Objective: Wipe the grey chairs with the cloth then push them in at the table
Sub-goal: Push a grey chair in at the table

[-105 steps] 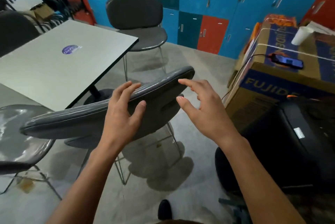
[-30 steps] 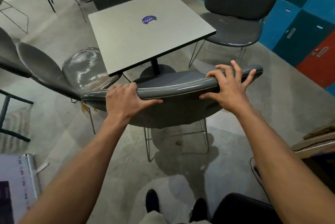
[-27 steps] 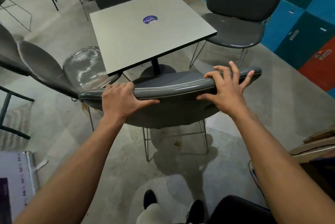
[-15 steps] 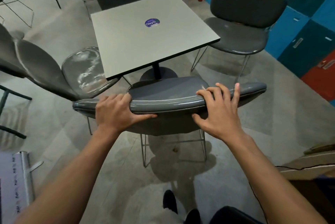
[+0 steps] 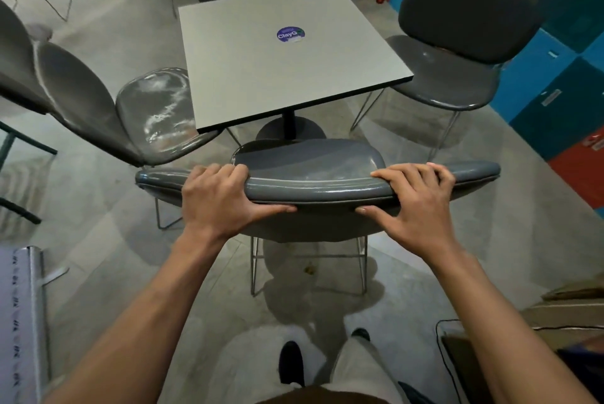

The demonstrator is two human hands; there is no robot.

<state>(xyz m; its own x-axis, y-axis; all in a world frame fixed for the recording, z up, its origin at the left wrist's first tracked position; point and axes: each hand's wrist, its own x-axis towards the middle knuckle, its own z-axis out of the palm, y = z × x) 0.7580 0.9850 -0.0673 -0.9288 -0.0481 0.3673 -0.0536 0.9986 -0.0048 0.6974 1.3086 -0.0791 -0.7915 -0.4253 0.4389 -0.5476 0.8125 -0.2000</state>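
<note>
- Our left hand (image 5: pixel 218 199) and right hand (image 5: pixel 412 204) both clamp the top edge of the grey chair's backrest (image 5: pixel 318 189), frame centre: fingers curled over the front, thumbs under the back lip.
- Key relation: the backrest's long axis runs left–right across the frame, square to our arms. The seat (image 5: pixel 309 158) points away from us toward the desk (image 5: pixel 281 60), which lies straight ahead, upper centre. Seat front sits near the desk's near edge, just beside the pedestal base (image 5: pixel 291 132), not yet under the top.
- Hands sit abt evenly either side of the backrest middle, neither clearly nearer the desk, so we judge a straight fwd push should track w/o twisting.
- Materials: backrest and seat look like smooth padded vinyl w/ a seam line along the rim, glossy; thin wire legs (image 5: pixel 253 269) on bare concrete floor (image 5: pixel 98 256).
- Desk top is flat, matte, square, w/ a round purple sticker (image 5: pixel 290 35).
- Left chair (image 5: pixel 157 116), mid left, shows a streaky sheen on its seat; right chair (image 5: pixel 457 44) upper right.
- No cloth in view.
</note>
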